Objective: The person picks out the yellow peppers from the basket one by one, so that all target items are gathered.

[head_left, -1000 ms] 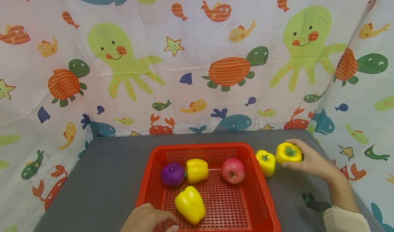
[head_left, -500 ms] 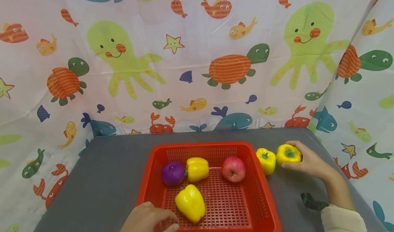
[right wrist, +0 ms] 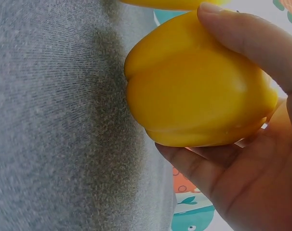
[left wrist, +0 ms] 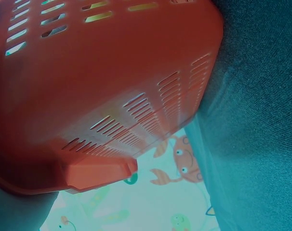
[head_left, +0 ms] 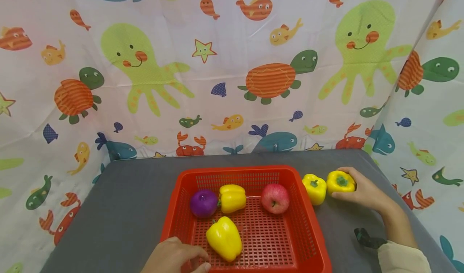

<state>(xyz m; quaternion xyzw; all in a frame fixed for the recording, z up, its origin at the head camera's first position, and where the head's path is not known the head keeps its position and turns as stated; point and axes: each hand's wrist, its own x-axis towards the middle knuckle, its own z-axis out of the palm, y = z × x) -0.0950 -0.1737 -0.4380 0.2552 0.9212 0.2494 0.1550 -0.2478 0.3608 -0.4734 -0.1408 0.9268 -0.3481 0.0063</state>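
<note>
My right hand (head_left: 362,190) grips a yellow bell pepper (right wrist: 199,86), its green stem toward me in the head view. In the right wrist view the thumb lies over one side and the fingers are on the other. Close to its left, another yellow bell pepper (head_left: 314,190) stands beside the red plastic basket (head_left: 320,240). My left hand (head_left: 172,257) holds the near-left rim of the basket, its fingers bent over the edge. Inside lie a purple round vegetable or fruit (head_left: 204,203), two yellow bell peppers, one at the back (head_left: 232,198) and one in front (head_left: 224,238), and a red apple (head_left: 275,199).
A grey cloth (head_left: 108,212) covers the table. Behind it and along both sides hangs a white curtain (head_left: 224,55) printed with sea animals. A dark strap-like object (head_left: 367,238) is by the right sleeve (head_left: 402,257).
My right hand has lowered the pepper slightly toward the cloth and then stays nearly still. The left hand keeps its place at the basket. The head view has shifted a little.
</note>
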